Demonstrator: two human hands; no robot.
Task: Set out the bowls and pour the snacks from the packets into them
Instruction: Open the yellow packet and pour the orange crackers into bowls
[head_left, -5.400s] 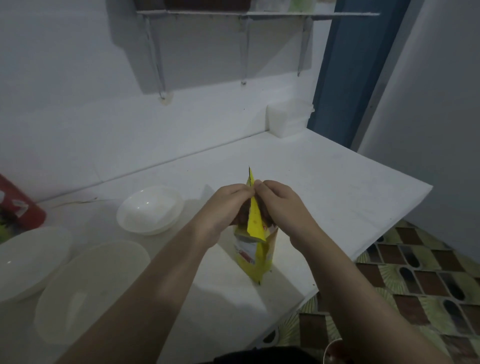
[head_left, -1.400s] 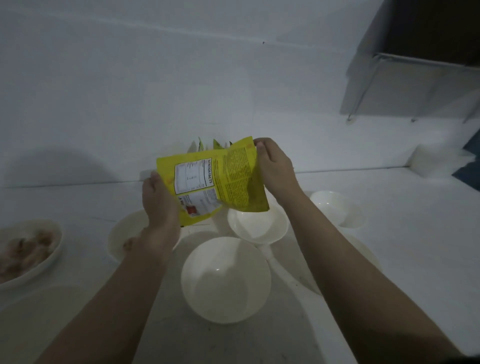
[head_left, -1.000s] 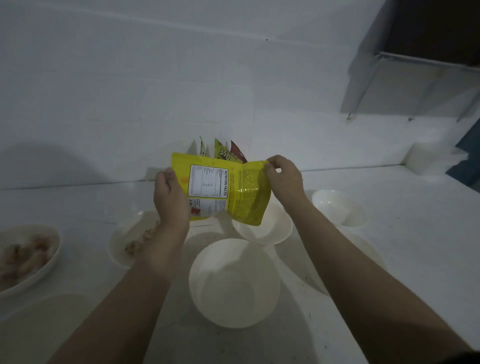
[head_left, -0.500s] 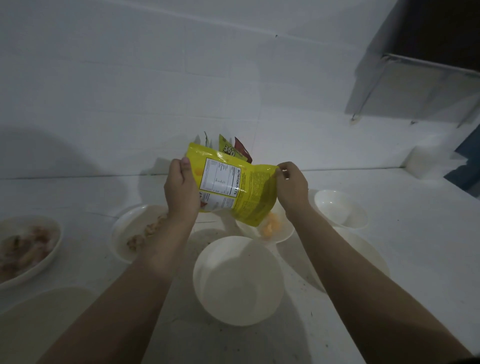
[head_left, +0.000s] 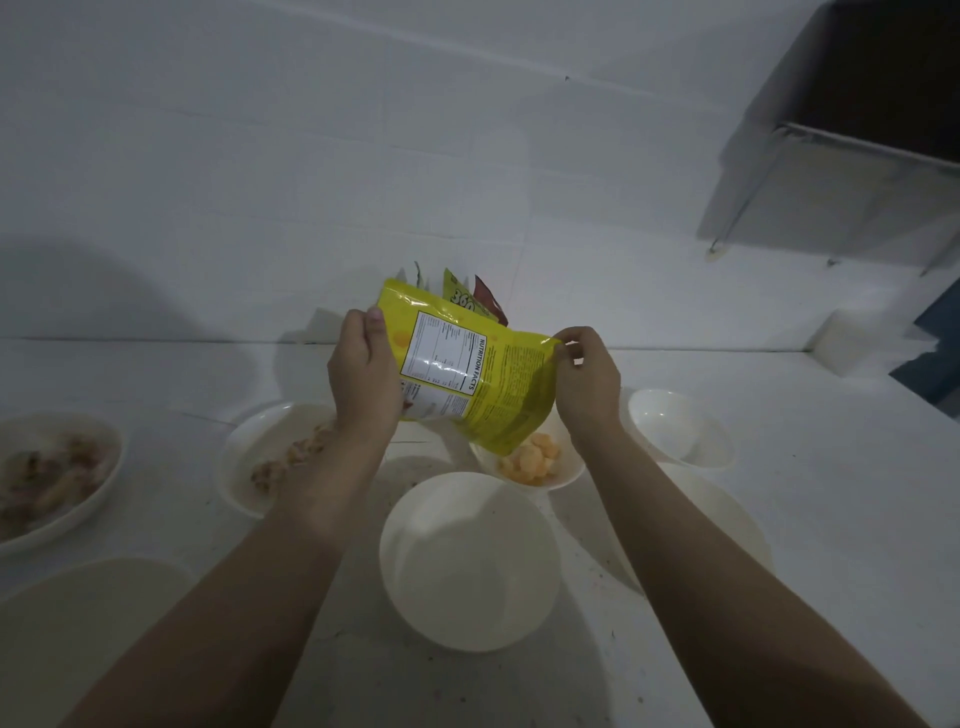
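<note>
yellow packet (head_left: 478, 374) is tipped over the small bowl (head_left: 563, 475) of orange snacks, both hands' fingers pinching its edges: left hand (head_left: 363, 374), right hand (head_left: 587, 376); probably light, crinkly, slippery, so hold corners

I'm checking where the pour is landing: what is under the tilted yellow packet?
Under the yellow packet sits a small white bowl on the counter, with pale orange snack pieces heaped inside. The packet's lower corner covers the bowl's far left part, so its opening and anything falling there cannot be seen.
</note>
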